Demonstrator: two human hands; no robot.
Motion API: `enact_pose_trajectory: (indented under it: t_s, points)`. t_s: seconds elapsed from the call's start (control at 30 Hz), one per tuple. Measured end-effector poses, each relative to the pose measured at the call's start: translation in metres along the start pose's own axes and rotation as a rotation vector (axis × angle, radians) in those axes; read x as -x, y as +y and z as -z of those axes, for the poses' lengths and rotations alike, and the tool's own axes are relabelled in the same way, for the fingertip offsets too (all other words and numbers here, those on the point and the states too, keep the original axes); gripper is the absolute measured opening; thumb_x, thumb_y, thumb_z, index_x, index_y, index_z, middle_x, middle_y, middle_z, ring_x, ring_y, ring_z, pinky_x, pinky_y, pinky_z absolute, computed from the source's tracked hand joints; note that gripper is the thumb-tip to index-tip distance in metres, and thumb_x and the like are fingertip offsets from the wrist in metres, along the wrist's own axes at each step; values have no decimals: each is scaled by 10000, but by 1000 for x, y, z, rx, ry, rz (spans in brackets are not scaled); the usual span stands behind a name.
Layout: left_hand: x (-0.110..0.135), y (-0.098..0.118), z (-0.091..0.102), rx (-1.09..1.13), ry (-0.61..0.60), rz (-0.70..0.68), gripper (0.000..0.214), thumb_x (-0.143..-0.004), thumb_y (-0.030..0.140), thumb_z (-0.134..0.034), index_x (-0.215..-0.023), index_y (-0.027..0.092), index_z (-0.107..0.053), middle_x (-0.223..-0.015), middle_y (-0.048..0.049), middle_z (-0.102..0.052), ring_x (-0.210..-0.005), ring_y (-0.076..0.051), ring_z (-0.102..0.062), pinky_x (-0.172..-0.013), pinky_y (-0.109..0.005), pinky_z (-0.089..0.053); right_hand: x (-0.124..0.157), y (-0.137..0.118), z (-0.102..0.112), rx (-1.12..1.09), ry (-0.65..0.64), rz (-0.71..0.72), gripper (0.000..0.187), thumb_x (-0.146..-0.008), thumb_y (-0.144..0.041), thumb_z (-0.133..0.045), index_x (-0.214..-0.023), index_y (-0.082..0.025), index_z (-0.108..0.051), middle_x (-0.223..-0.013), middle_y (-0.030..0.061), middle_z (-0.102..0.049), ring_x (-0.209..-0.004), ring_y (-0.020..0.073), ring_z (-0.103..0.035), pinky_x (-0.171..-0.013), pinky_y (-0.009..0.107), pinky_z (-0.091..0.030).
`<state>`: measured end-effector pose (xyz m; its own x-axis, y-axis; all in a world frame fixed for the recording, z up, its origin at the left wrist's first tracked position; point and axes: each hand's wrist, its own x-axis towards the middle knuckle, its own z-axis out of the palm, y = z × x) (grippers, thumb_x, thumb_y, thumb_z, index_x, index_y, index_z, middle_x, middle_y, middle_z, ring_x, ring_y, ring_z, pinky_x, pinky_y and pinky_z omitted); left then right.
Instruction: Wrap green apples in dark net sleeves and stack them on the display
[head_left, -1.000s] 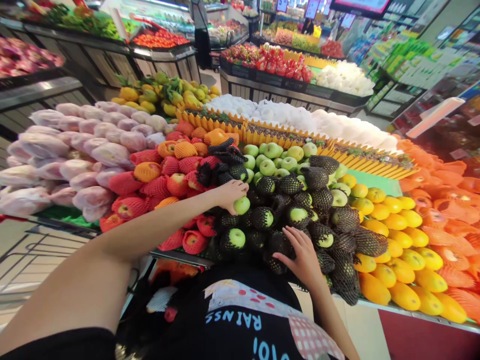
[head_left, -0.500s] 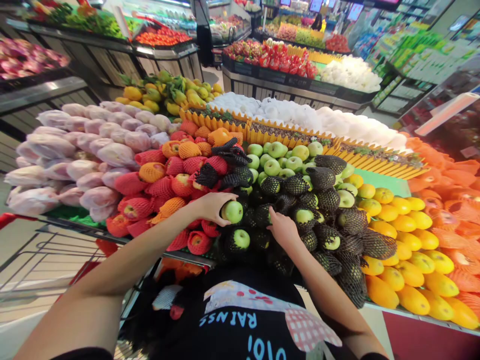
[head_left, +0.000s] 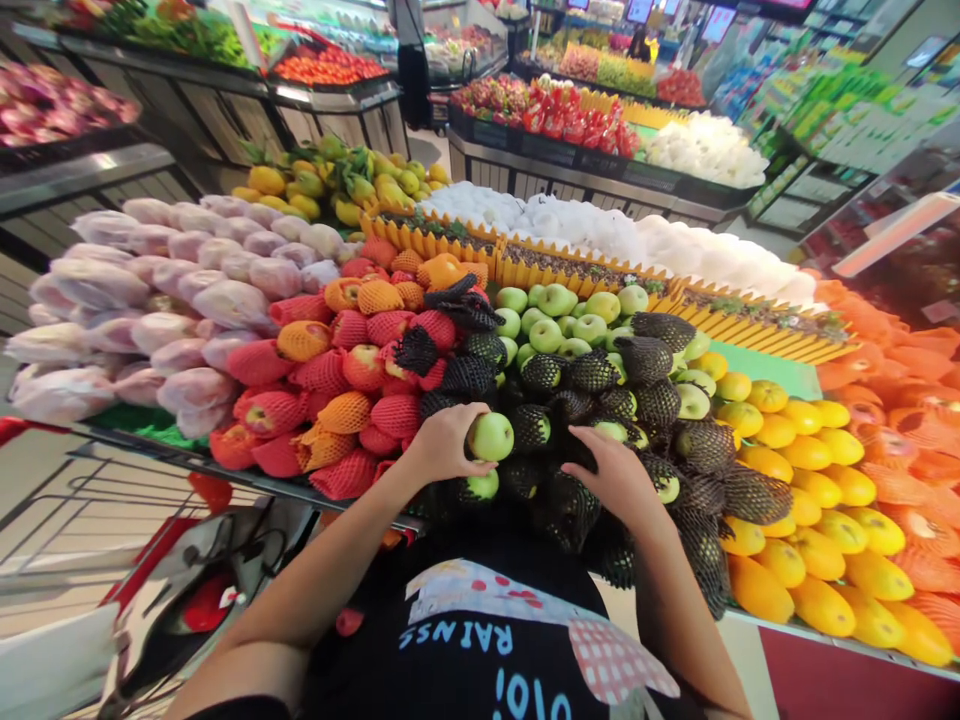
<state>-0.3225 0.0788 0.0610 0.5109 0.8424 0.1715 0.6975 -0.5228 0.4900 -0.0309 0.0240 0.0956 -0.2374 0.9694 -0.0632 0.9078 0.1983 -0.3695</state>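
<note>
Head view, frame centre: left grip (head_left: 446, 440) is holding a bare green apple (head_left: 491, 436) in wrapped fingers, just over the front of the sloped heap of black-netted apples (head_left: 592, 372); right grip (head_left: 619, 478) is lying open, palm down, on that heap. Risk, my read: the palm is loading loose stacked fruit, so some could be rolling off the surface (head_left: 225, 470) edge, and the smooth apple could be slipping out.
</note>
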Motion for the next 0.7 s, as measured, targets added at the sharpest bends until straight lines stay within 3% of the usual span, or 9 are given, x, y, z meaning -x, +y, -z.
enact_pose_trajectory:
  t_s: [0.1, 0.17, 0.3, 0.33, 0.37, 0.47, 0.53, 0.7]
  points:
    - [0, 2, -12, -101, -58, -15, 621, -654, 472, -800, -1148, 172, -574, -1122, -132, -679, -1054, -331, -616, -930, -452, -489, 34, 6, 0, -41, -63, 19, 522, -775, -251, -791, -1270, -181, -643, -1287, 132, -688, -1181, 326, -646, -1013, 498, -526]
    - [-3, 3, -17, -165, -110, -14, 594, -665, 469, -795, -1129, 151, -604, -1142, -155, -674, -1094, -356, -582, -948, -484, -476, 50, 3, -4, -88, -19, 60, 483, -763, -208, -789, -1230, -210, -664, -1236, 109, -713, -1132, 312, -666, -967, 484, -553]
    - [-9, 17, -18, -192, -122, -18, 689, -707, 425, -780, -1276, 102, -564, -1313, -208, -593, -1201, -380, -514, -1006, -501, -452, 73, -10, -14, -214, 397, 42, 134, -907, -272, -658, -1027, -235, -704, -955, 69, -752, -890, 231, -702, -814, 376, -577]
    - [-9, 25, -19, -176, -108, -35, 710, -728, 397, -770, -1326, 98, -533, -1361, -210, -564, -1231, -379, -495, -1027, -503, -441, 79, -13, -18, -239, 445, 35, 95, -925, -287, -639, -971, -234, -703, -883, 57, -741, -818, 212, -695, -758, 345, -571]
    - [-9, 33, -20, -145, -95, -65, 702, -757, 364, -752, -1361, 102, -509, -1394, -201, -543, -1255, -369, -482, -1051, -498, -429, 86, -14, -22, -258, 431, 42, 98, -937, -295, -625, -932, -232, -700, -835, 47, -728, -765, 196, -685, -711, 318, -559]
    - [-9, 63, -33, 22, -127, -204, 439, -882, 251, -629, -1305, 155, -566, -1340, -119, -607, -1234, -282, -524, -1085, -427, -426, 102, -13, -39, -277, 162, 89, 179, -977, -303, -565, -902, -230, -710, -788, 27, -718, -695, 168, -678, -638, 269, -528]
    - [-11, 82, -47, 116, -188, -254, 321, -939, 180, -534, -1253, 183, -598, -1286, -72, -647, -1180, -225, -573, -1066, -375, -452, 109, -8, -52, -235, 58, 48, 217, -988, -305, -536, -904, -227, -721, -789, 28, -727, -703, 179, -695, -644, 272, -527]
    - [-22, 107, -74, 36, -287, -202, 336, -971, 110, -443, -1278, 175, -563, -1195, -65, -677, -1104, -206, -617, -996, -346, -508, 114, 5, -70, -174, 153, -152, 173, -960, -275, -561, -1015, -183, -696, -923, 73, -748, -810, 244, -725, -686, 329, -549]
